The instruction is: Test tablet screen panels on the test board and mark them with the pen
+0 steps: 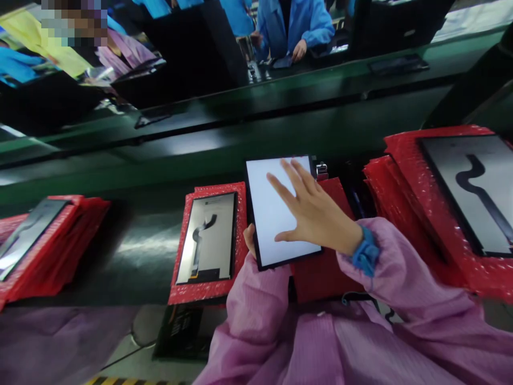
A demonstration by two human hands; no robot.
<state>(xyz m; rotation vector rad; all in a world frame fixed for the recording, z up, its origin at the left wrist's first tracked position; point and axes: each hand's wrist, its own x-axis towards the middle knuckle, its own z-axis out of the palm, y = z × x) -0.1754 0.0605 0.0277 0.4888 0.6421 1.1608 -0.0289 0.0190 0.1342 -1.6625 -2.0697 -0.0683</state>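
A lit white display panel (pixel 268 214) is held tilted above the bench. My left hand (pixel 249 240) grips its lower left edge; only the thumb shows, the fingers are behind the panel. My right hand (pixel 315 211) lies flat on the white screen with its fingers spread. Just left of the panel, a second panel (pixel 208 238) lies back side up with its black flex cable on a red bubble-wrap sheet (pixel 202 291). More red bubble wrap (pixel 328 267) lies under the held panel.
A stack of red bubble sheets with a panel (pixel 468 192) is at the right, another stack (pixel 40 246) at the left. A dark green conveyor (pixel 240 128) runs across behind. People in blue coats (pixel 296 27) work at the far side.
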